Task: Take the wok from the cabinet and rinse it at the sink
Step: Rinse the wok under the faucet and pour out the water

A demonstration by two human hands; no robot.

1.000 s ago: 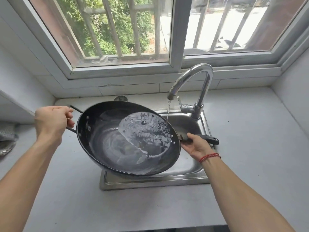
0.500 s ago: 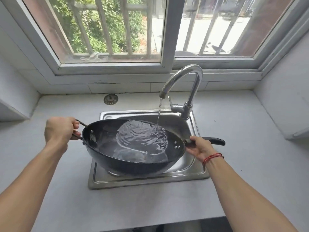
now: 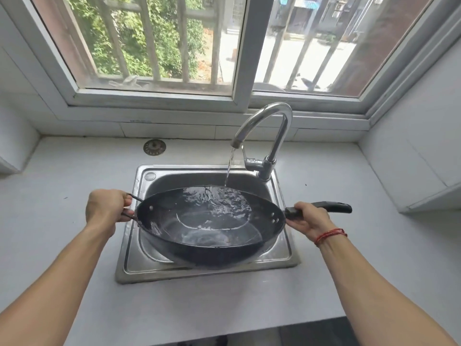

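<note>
A black wok [image 3: 209,250] hangs nearly level over the steel sink [image 3: 129,245], with water pooled inside it. My left hand [image 3: 104,208] grips the small wire loop handle on the wok's left side. My right hand [image 3: 308,218] grips the long black handle [image 3: 334,208] on the right. The chrome faucet [image 3: 272,136] stands at the sink's back right and runs a thin stream of water onto the far part of the wok's bowl.
A round metal drain cover [image 3: 154,147] lies on the white counter [image 3: 349,258] behind the sink. The barred window [image 3: 239,51] rises behind the faucet. White walls close in on the left and right. The counter's front edge is near the bottom.
The wok has tipped from steeply tilted toward me to nearly level over the sink, and the water has spread across its bowl. Both hands kept their grips.
</note>
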